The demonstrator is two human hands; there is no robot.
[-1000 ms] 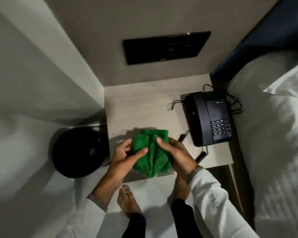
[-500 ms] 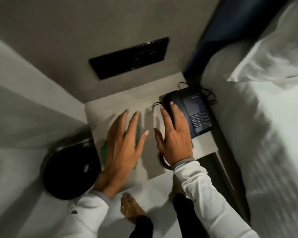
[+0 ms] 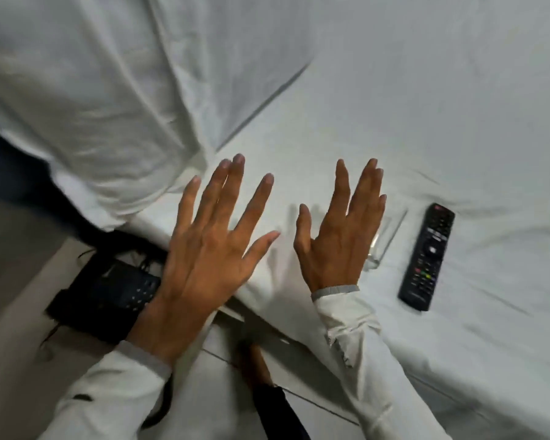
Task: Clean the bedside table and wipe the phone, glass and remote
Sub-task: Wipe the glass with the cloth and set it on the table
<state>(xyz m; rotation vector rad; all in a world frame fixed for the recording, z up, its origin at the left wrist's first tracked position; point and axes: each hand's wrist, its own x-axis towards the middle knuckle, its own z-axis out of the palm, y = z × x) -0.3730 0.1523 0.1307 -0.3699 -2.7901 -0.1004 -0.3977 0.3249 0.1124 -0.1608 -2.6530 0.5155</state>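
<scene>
My left hand (image 3: 210,249) and my right hand (image 3: 340,230) hover open, fingers spread, over the edge of the white bed; neither holds anything. A clear glass (image 3: 385,239) lies on its side on the sheet, partly hidden behind my right hand. A black remote (image 3: 427,255) lies on the sheet to the right of the glass. The black phone (image 3: 108,290) sits on the bedside table (image 3: 16,319) at lower left, partly covered by my left wrist. The green cloth is out of view.
A large white pillow (image 3: 102,90) fills the upper left. The white bed sheet (image 3: 426,106) spreads across the right. The phone's cords trail near the bed edge. My bare foot (image 3: 254,363) stands on the light floor between table and bed.
The view has swung right from the bedside table to the bed. The green cloth left my hands a second ago. Both hands now hover open over the sheet, near the glass and remote.
</scene>
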